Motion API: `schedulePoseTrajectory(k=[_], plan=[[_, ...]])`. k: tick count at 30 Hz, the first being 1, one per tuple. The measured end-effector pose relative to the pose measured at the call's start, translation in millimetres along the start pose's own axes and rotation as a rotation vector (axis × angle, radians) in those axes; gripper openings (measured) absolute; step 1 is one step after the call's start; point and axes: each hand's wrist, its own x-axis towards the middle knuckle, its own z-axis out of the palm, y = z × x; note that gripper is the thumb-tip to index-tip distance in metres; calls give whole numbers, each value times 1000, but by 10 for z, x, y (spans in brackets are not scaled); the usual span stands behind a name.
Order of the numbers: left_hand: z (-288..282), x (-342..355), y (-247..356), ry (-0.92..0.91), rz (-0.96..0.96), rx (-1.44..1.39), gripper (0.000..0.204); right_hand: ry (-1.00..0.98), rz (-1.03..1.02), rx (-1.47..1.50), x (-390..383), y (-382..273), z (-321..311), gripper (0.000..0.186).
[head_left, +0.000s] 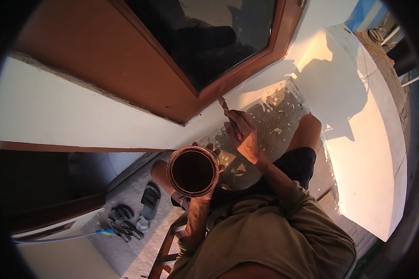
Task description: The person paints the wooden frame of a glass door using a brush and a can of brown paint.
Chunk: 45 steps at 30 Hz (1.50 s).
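My left hand [217, 152] holds a round paint can [169, 174] upright from below and the side, its fingertips showing around the rim. Dark brown paint [193, 171] is inside. In my right hand [245, 136] is a slim paintbrush [223, 104], gripped by its handle with the fingers closed. The brush tip points away from me at the lower edge of a brown window frame [249, 69], near its bottom corner. Whether the bristles touch the frame or sit just short of it, I cannot tell. Dark glass [209, 42] fills the frame.
White wall [79, 107] runs below the brown panel. A curved white parapet [372, 135] stands at the right, above a paint-spattered concrete floor [274, 116]. Black sandals [149, 200] lie at lower left, near a blue-ended pole [70, 238] and a wooden stool or ladder [165, 258] beneath me.
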Motion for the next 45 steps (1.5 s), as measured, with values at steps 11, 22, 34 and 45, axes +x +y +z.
schedulePoseTrajectory(k=[11,22,34,45], plan=[[151,-12,15,-23,20,111,65,-252,-24,232,69,150,-122,40],[245,-71,13,-5,38,75,72,-350,-56,151,64,62,-4,32],[293,-63,8,54,58,126,71,-331,-16,158,193,10,-95,36],[314,-2,37,90,37,117,68,-355,-105,215,189,-17,-91,35]])
